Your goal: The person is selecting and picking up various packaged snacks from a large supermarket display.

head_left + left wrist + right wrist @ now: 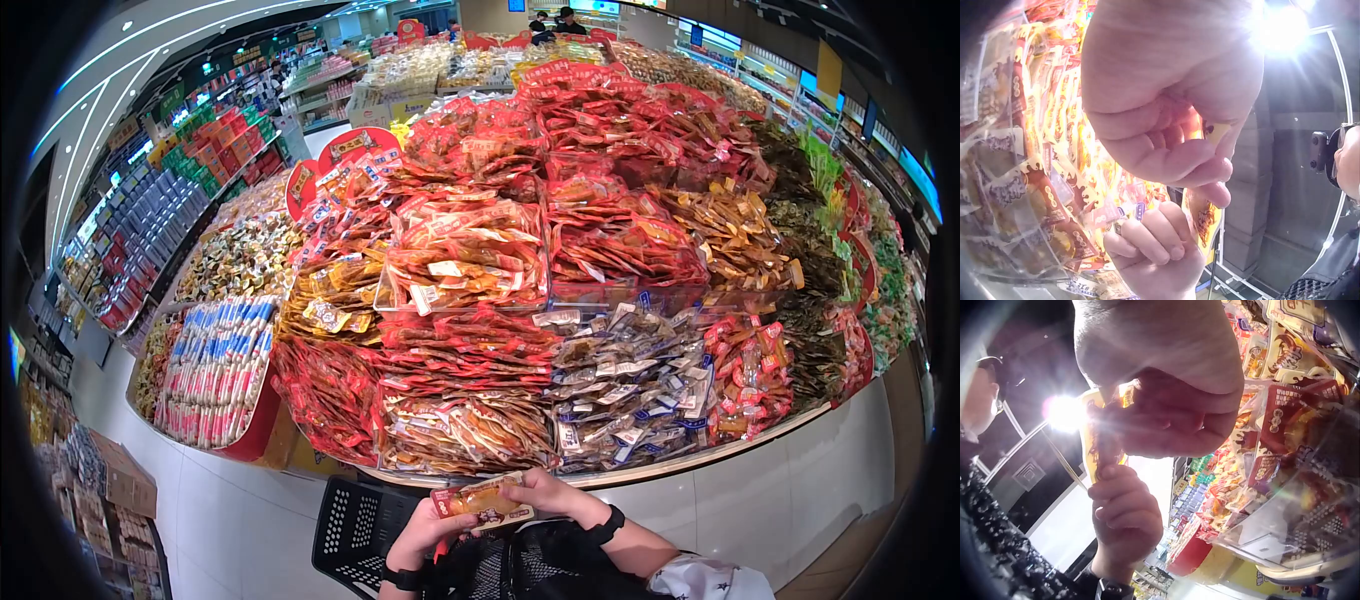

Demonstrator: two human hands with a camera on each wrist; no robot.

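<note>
A snack packet (483, 501) is pinched at both ends by the left hand (425, 535) and right hand (548, 493). It is held above a black basket (350, 530), near the heaped display bins (560, 300).

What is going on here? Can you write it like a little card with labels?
Place: a shop, in front of a round display stand heaped with wrapped snacks
Left hand: grips one end of a snack packet
Right hand: grips the other end of the same packet
Packet: orange and red, held flat between both hands, above a black shopping basket
Wrists: a dark band on each
Nearest pile: brown and white packets just beyond the hands
</note>
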